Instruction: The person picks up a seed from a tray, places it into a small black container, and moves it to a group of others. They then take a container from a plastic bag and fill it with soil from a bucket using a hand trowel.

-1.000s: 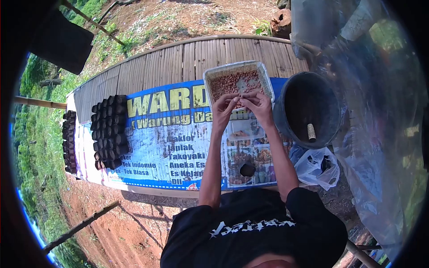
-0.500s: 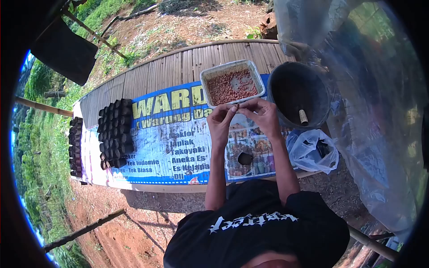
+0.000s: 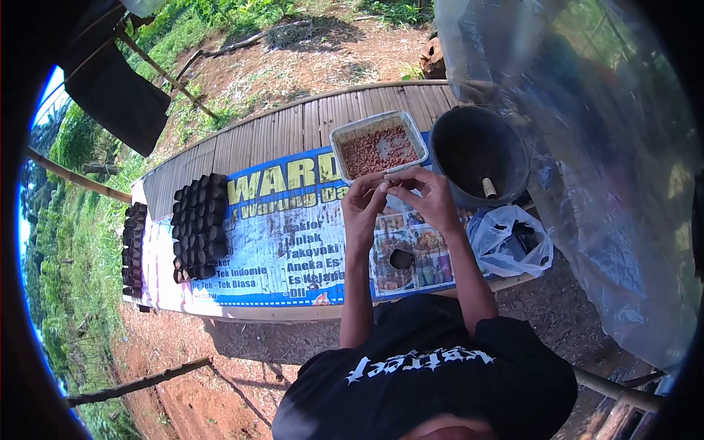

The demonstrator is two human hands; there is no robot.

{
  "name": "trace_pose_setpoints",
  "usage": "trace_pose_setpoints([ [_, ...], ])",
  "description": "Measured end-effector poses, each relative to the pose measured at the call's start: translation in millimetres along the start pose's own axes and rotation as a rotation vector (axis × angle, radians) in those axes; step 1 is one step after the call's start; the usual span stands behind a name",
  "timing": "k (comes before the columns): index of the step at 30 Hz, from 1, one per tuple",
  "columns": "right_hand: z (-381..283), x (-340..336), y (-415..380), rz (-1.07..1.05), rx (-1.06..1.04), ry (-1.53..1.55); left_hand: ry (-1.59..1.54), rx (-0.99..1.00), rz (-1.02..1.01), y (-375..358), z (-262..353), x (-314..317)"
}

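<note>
My left hand [image 3: 361, 211] and my right hand [image 3: 431, 199] meet at the near edge of a white basket [image 3: 339, 155]. Thumbs and fingers of both are pinched together at the tips. Whatever small thing they hold is too tiny to make out. Inside the basket lie many small reddish-brown seeds [image 3: 370, 155]. Between my forearms, a single small black planting bag [image 3: 401, 259] stands on the printed banner [image 3: 293, 282].
A black bucket [image 3: 449, 150] with a pale cylindrical piece [image 3: 489, 188] inside stands right of the basket. Nearer is a clear plastic bag [image 3: 539, 253] with dark contents. Rows of black planting bags [image 3: 199, 227] stand at left. Plastic sheeting [image 3: 587, 220] hangs along the right.
My fingers have shifted slightly, with the right fingers now higher over the left fingertips. The whole view has tilted a little; the things on the table stay in place.
</note>
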State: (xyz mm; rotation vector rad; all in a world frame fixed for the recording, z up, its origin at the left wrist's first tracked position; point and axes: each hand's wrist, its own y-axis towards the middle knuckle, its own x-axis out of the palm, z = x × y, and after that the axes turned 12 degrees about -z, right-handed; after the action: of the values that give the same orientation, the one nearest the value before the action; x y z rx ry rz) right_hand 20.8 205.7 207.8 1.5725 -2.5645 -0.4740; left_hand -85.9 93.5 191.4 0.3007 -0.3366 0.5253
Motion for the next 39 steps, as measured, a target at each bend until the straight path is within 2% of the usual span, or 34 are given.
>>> trace_pose_setpoints([
  [4, -6, -1, -7, 0.034, -0.017, -0.017, -0.011, 0.012, 0.025, -9, 1, 8],
  [7, -13, 3, -14, 0.118, -0.015, 0.137, 0.029, 0.013, -0.029, -16, 2, 12],
  [10, -17, 2, -23, 0.133, 0.047, 0.149, 0.015, 0.029, -0.043, -20, 0, 16],
  [16, -30, 2, -32, 0.099, 0.134, 0.036, 0.052, 0.086, -0.043, -24, 1, 27],
  [20, -29, 1, -34, 0.085, 0.093, 0.085, 0.095, 0.081, -0.053, -25, 8, 27],
  [23, -32, 4, -35, 0.071, 0.062, 0.098, 0.001, 0.123, -0.021, -24, -2, 22],
  [27, -27, 7, -36, 0.062, 0.025, 0.107, -0.421, 0.049, 0.097, -22, -6, 24],
  [31, -23, 7, -36, 0.106, 0.023, 0.148, -0.835, -0.026, 0.086, -23, -11, 19],
  [34, -25, 5, -37, 0.102, 0.028, 0.142, -0.993, -0.083, 0.093, -21, -15, 18],
  [39, -16, 4, -37, 0.152, 0.028, -0.072, -0.985, -0.102, 0.017, -23, -22, 15],
])
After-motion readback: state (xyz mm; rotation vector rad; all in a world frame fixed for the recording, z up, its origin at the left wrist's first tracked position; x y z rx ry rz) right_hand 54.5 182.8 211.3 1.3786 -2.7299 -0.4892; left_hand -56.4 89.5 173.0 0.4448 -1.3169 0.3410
